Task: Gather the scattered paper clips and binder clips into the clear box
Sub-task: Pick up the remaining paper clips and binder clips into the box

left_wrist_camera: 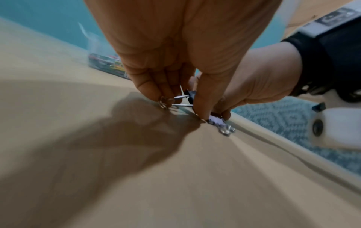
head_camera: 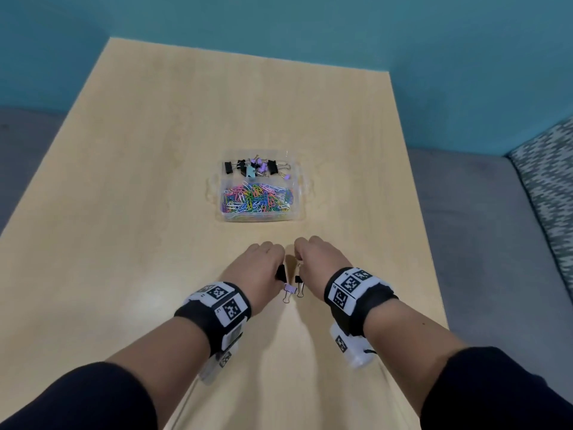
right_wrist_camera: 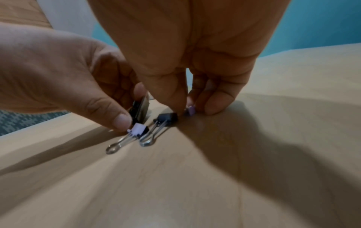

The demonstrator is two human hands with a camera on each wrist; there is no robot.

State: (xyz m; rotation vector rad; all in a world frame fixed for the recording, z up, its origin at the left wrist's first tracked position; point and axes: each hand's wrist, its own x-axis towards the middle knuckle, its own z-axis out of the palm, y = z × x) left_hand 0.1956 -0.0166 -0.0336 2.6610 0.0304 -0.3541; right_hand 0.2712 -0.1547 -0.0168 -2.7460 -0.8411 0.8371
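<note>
The clear box (head_camera: 302, 181) stands mid-table, binder clips in its far compartment and coloured paper clips in the near one. In front of it both hands are down on the table, almost touching. My left hand (head_camera: 266, 262) grips a large black binder clip (right_wrist_camera: 138, 111) in curled fingers, and its thumb presses on a pale purple binder clip (right_wrist_camera: 137, 130). My right hand (right_wrist_camera: 195, 100) pinches a small purple binder clip (right_wrist_camera: 191, 111) against the table. A small black binder clip (right_wrist_camera: 168, 118) lies at the right thumb tip, handles toward me.
The wooden table (head_camera: 155, 150) ends in a near-right edge (head_camera: 443, 305) not far from my right wrist. Grey floor and a patterned seat (head_camera: 552, 193) lie to the right, with a teal wall behind.
</note>
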